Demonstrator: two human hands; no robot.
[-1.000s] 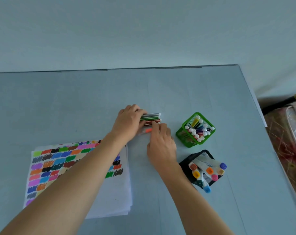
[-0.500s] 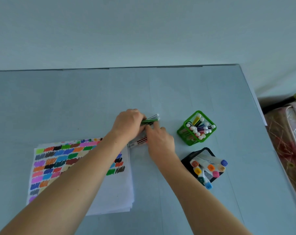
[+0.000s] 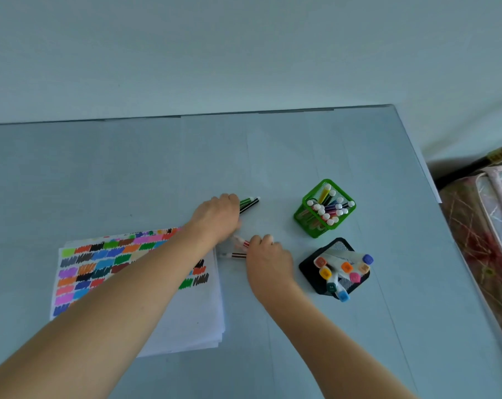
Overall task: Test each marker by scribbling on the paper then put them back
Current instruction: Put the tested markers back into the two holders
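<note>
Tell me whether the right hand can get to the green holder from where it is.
Probably yes. The right hand grips thin markers on the table, and only bare tabletop lies between it and the green holder. The black holder sits nearer the person, off that path.
</note>
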